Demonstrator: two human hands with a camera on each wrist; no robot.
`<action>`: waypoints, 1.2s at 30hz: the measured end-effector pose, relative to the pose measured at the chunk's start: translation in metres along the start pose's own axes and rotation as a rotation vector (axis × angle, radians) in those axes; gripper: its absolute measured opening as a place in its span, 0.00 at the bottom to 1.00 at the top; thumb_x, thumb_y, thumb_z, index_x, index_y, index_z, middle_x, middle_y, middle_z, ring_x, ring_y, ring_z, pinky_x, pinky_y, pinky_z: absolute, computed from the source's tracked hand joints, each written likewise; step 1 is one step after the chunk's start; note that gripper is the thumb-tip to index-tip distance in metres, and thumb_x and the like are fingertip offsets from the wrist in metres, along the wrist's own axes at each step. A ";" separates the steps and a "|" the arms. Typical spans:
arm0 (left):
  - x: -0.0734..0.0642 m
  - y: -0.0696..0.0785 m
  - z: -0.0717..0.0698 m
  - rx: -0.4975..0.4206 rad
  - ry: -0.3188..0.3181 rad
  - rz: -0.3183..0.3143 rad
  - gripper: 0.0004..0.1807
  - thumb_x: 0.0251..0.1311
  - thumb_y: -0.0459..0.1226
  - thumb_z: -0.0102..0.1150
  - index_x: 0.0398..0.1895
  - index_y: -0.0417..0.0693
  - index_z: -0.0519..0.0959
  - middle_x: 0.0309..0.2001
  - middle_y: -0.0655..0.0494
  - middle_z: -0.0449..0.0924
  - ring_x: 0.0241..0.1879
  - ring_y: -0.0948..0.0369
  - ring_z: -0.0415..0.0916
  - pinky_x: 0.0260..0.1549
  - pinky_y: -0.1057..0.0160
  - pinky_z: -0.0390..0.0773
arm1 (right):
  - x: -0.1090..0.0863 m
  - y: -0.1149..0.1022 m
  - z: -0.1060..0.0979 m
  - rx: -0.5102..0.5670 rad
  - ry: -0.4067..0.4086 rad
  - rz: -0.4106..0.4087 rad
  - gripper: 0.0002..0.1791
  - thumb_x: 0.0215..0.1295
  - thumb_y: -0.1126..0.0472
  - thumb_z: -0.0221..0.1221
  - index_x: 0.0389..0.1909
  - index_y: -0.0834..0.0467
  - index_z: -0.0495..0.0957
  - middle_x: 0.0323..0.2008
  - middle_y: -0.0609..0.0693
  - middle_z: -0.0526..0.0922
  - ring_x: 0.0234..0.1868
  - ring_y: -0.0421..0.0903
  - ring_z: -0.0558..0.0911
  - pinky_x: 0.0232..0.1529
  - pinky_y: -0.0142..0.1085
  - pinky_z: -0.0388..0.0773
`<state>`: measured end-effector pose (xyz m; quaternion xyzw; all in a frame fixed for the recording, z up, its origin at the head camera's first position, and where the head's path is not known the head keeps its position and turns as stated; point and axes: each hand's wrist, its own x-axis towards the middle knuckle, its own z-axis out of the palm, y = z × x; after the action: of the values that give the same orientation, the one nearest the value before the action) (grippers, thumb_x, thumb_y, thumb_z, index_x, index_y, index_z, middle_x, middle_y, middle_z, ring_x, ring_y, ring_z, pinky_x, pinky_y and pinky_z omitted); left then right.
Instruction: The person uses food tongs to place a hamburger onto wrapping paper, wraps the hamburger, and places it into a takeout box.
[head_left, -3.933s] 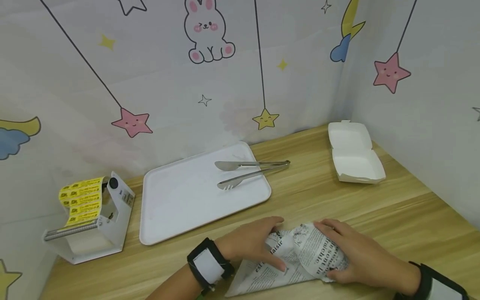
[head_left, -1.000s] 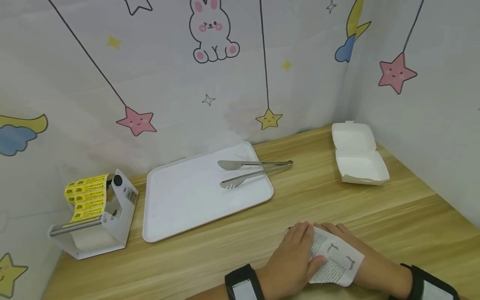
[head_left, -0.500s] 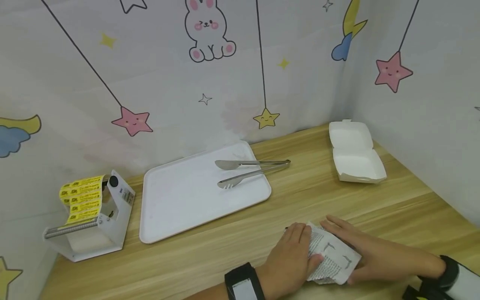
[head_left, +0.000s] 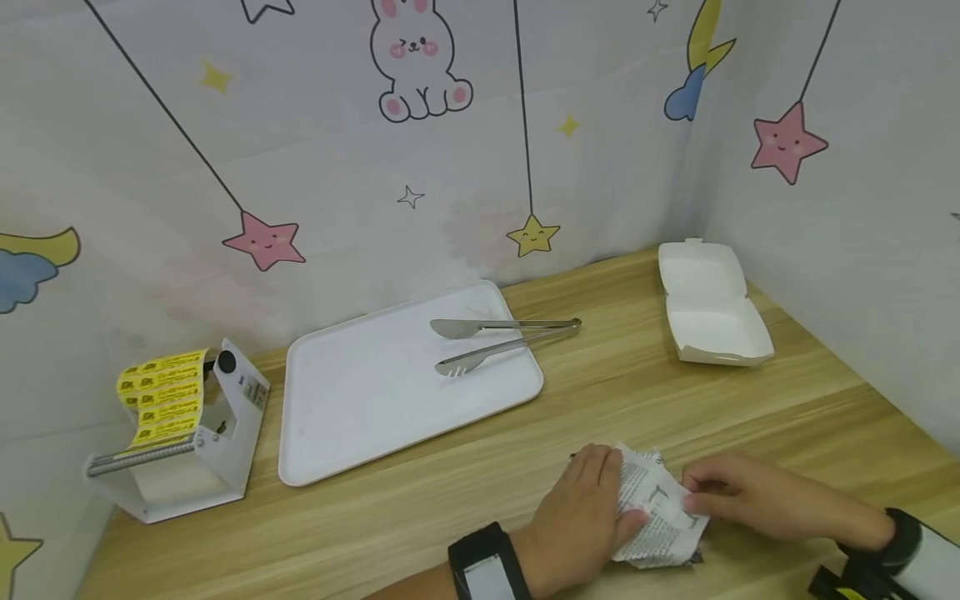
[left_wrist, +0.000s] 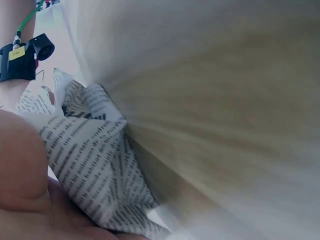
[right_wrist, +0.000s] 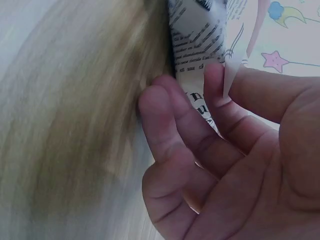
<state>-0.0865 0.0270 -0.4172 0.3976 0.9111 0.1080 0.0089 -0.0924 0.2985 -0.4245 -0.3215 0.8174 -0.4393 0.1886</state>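
Holds the left hand [head_left: 573, 517] palm down, with fingers [head_left: 596, 467] close together and thumb apart. Pinches between thumb and index finger [right_wrist: 215, 80] of the right hand [head_left: 761, 496], with the other fingers loosely bent.

Matt paper wrapper [head_left: 658, 512]; glossy metal tongs [head_left: 525, 324].

The person's left wristband [head_left: 477, 543] is black with a pale rectangular panel [head_left: 489, 579]. The right wristband [head_left: 903, 537], also black, carries a small black camera [left_wrist: 42, 47], yellow label [left_wrist: 16, 53] and green cable [left_wrist: 27, 19]
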 end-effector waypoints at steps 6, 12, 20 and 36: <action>0.000 -0.009 -0.002 -0.124 -0.095 0.025 0.54 0.64 0.69 0.51 0.76 0.35 0.56 0.71 0.49 0.62 0.73 0.57 0.57 0.73 0.64 0.56 | 0.003 0.006 0.005 -0.001 -0.003 0.030 0.08 0.73 0.64 0.59 0.32 0.52 0.76 0.28 0.31 0.69 0.29 0.28 0.70 0.24 0.29 0.68; 0.001 -0.011 -0.003 -0.131 -0.090 0.022 0.59 0.55 0.70 0.61 0.76 0.37 0.57 0.70 0.50 0.65 0.71 0.59 0.61 0.72 0.66 0.58 | 0.000 -0.007 0.011 -0.245 0.160 0.064 0.12 0.66 0.56 0.67 0.46 0.52 0.77 0.39 0.37 0.78 0.37 0.30 0.76 0.31 0.30 0.76; 0.003 -0.007 -0.002 -0.021 -0.059 0.036 0.55 0.56 0.67 0.65 0.73 0.35 0.63 0.67 0.48 0.69 0.69 0.58 0.64 0.72 0.64 0.59 | 0.000 -0.021 0.031 -0.475 0.246 -0.209 0.50 0.63 0.52 0.70 0.79 0.62 0.54 0.79 0.58 0.54 0.79 0.37 0.49 0.70 0.19 0.45; 0.005 -0.018 -0.001 -0.134 -0.093 0.073 0.57 0.50 0.64 0.72 0.74 0.39 0.59 0.67 0.48 0.67 0.70 0.56 0.63 0.72 0.64 0.59 | 0.006 -0.006 0.045 -0.738 0.230 -0.154 0.56 0.60 0.33 0.61 0.78 0.64 0.53 0.72 0.58 0.67 0.68 0.56 0.70 0.72 0.20 0.34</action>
<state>-0.1027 0.0189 -0.4197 0.4337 0.8854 0.1503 0.0739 -0.0674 0.2649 -0.4440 -0.3769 0.9096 -0.1619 -0.0659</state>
